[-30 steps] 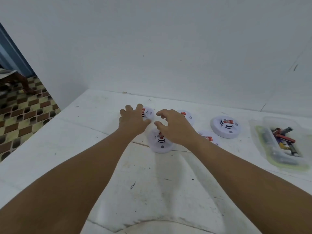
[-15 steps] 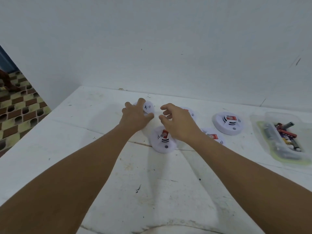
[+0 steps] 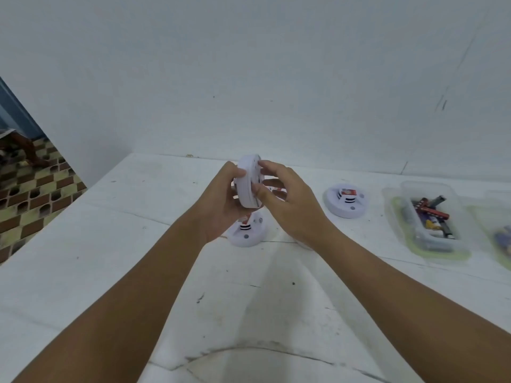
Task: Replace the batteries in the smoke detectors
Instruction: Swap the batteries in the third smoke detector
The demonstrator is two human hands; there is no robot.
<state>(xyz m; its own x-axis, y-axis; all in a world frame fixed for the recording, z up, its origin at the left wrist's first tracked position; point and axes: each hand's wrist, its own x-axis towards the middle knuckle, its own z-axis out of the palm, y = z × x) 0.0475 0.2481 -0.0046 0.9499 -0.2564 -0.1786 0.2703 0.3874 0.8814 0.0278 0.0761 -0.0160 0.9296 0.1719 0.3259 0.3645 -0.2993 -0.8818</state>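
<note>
Smoke detector [image 3: 248, 186] sits tilted on edge above the table [image 3: 110, 244], gripped by your left hand [image 3: 221, 205]; your right hand's [image 3: 290, 200] curled fingertips [image 3: 261, 163] pinch its rim.

Three smoke detectors are showing: one [image 3: 248, 186] being gripped, one [image 3: 247, 230] lying just beneath the grip, one [image 3: 346, 200] sitting well right. One battery tub [image 3: 431, 217] sitting farther right.

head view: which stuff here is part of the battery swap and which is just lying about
Part of the job:
- lifted detector, held on edge by left hand and right hand
- detector below the hands
- detector to the right
- tub of batteries

Just lying about:
- blurred tray at the right edge
- patterned floor
</note>
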